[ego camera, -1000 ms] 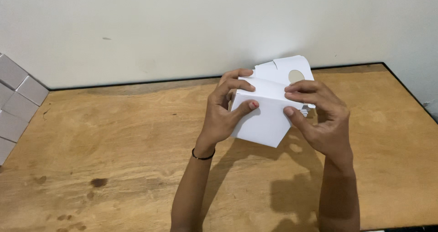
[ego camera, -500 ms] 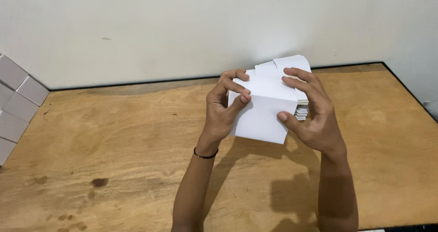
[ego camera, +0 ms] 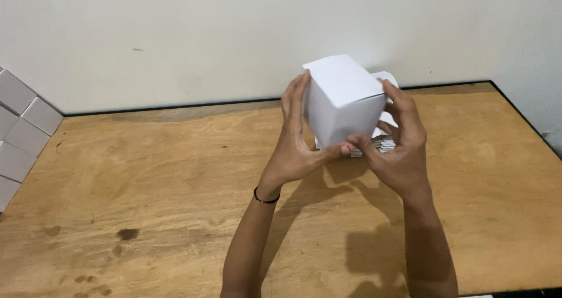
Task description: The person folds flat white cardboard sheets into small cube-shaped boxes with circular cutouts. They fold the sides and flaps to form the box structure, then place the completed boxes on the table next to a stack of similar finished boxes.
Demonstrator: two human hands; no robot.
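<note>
A white cardboard box, folded into a closed cube, is held up above the wooden table between both hands. My left hand grips its left side with the thumb under the lower edge. My right hand grips the right side, fingers up along the wall and thumb at the bottom corner. Behind and under the box lies a stack of flat white box blanks, mostly hidden by the box and my right hand.
Several finished white boxes are stacked at the table's left edge against the pale wall. Dark stains mark the wood at the lower left. The table's right edge runs near the frame's right side.
The box has gone from a half-folded blank with open flaps to a closed cube. Both hands have turned it and shifted from its top flaps to its sides and bottom.
</note>
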